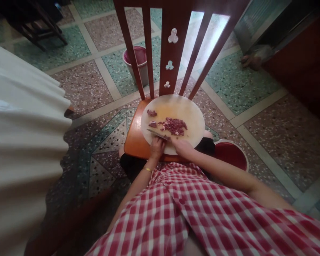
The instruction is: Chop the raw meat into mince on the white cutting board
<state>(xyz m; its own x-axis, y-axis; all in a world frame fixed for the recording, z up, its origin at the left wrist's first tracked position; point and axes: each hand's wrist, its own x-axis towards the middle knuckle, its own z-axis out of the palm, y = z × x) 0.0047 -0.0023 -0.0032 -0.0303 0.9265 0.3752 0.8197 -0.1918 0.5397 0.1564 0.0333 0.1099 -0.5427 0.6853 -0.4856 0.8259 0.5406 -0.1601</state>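
Note:
A round pale cutting board (186, 108) lies on the seat of a red-brown wooden chair (134, 140) in front of me. Chopped red meat (174, 126) is heaped near its middle, with two larger pieces (152, 113) to the left. My right hand (181, 145) is closed on the handle of a knife (158, 134). Its blade lies flat over the board's near edge and points left. My left hand (157, 147), with a gold bangle on the wrist, is curled at the board's near rim just below the blade. What its fingers hold is hidden.
The chair's slatted back (173, 46) rises beyond the board. A pink-lined bucket (138, 62) stands on the tiled floor behind it. A red bowl (232, 153) sits on the floor at my right knee. White cloth (21, 135) fills the left side.

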